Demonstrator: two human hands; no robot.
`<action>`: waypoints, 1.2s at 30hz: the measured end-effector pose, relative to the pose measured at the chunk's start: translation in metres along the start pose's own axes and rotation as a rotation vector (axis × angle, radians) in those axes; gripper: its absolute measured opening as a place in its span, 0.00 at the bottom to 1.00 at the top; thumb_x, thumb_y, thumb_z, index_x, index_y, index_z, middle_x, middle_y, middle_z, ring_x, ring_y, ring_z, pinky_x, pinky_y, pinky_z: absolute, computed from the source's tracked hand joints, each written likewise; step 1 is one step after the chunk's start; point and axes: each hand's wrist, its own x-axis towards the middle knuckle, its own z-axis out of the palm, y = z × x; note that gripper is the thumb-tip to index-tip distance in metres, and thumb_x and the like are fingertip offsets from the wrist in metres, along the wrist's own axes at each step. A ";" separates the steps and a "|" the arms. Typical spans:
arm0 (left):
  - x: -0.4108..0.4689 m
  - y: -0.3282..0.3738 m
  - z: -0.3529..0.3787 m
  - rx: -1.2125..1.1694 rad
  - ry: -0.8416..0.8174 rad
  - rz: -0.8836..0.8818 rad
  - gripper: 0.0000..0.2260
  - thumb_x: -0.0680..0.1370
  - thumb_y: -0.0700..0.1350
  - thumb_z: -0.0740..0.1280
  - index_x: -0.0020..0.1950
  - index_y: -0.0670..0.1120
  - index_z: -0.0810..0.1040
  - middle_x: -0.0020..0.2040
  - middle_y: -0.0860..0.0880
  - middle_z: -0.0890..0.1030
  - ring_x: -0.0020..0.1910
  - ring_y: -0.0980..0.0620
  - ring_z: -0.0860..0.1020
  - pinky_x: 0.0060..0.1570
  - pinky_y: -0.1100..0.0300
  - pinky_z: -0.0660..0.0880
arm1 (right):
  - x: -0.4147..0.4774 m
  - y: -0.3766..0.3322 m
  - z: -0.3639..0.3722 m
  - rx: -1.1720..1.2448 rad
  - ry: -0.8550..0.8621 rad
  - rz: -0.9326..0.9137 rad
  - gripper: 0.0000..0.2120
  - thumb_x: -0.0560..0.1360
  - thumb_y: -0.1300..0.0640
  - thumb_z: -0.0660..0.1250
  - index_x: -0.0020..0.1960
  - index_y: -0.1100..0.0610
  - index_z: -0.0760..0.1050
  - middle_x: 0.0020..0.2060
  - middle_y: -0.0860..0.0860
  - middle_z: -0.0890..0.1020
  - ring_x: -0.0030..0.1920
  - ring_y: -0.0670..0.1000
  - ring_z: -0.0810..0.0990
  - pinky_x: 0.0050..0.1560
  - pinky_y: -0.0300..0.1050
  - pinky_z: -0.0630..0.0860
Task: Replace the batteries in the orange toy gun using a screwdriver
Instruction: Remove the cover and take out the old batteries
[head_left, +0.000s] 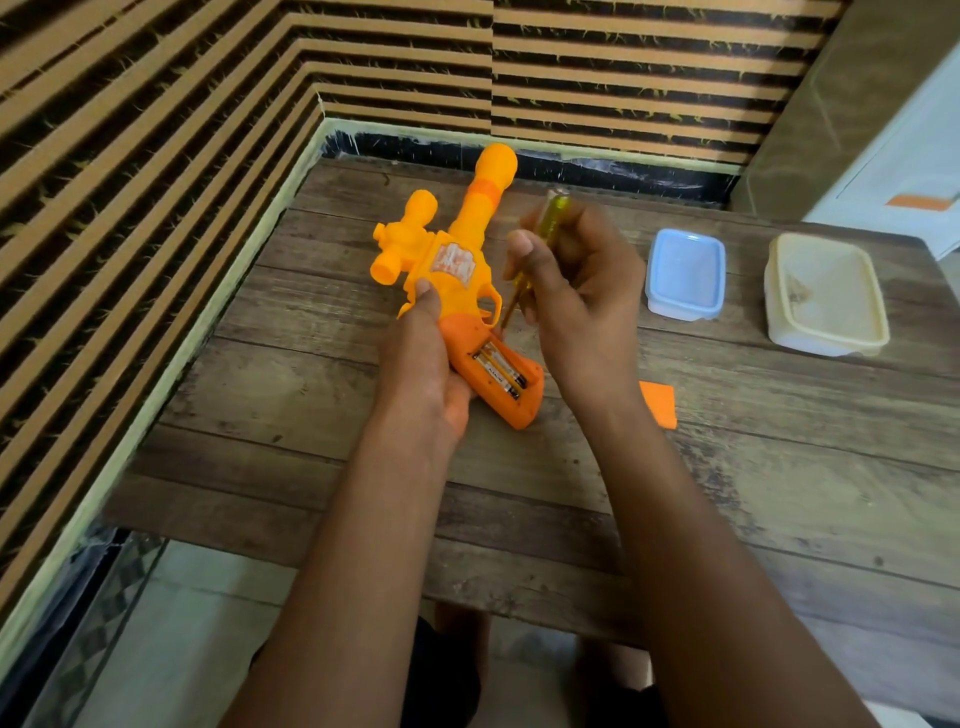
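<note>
The orange toy gun (452, 254) lies on the wooden table (519, 493), barrel pointing away from me. My left hand (421, 364) grips its darker orange handle from the left. The handle's battery compartment is open and two batteries (501, 370) lie in it side by side. My right hand (576, 291) holds a screwdriver (540, 239) with a clear yellow handle, its shaft slanting down toward the top end of the compartment. An orange battery cover (658, 402) lies flat on the table, right of my right wrist.
A small blue-lidded box (685, 273) and a larger cream lidded box (826, 293) stand on the table's right side. Striped walls close in the left and far sides. The table's near edge is over my legs.
</note>
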 end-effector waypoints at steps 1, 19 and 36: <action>0.000 0.000 0.001 0.005 0.001 0.001 0.22 0.86 0.58 0.61 0.70 0.44 0.78 0.57 0.39 0.87 0.55 0.38 0.87 0.61 0.34 0.80 | -0.001 0.000 -0.001 0.050 0.012 0.009 0.05 0.83 0.66 0.66 0.53 0.69 0.74 0.37 0.61 0.82 0.33 0.48 0.80 0.32 0.43 0.75; -0.007 -0.003 0.003 0.012 -0.035 0.000 0.17 0.88 0.55 0.57 0.57 0.47 0.81 0.46 0.43 0.88 0.50 0.42 0.86 0.61 0.37 0.81 | 0.002 0.009 0.005 -0.052 -0.078 0.011 0.09 0.83 0.58 0.66 0.54 0.65 0.76 0.35 0.56 0.82 0.35 0.54 0.81 0.35 0.53 0.75; -0.005 -0.012 0.004 0.017 -0.021 0.033 0.19 0.88 0.56 0.60 0.72 0.46 0.78 0.59 0.42 0.87 0.54 0.44 0.88 0.56 0.40 0.84 | 0.009 0.010 0.013 -0.103 -0.117 -0.043 0.03 0.82 0.58 0.67 0.53 0.57 0.77 0.32 0.63 0.76 0.33 0.66 0.75 0.34 0.63 0.72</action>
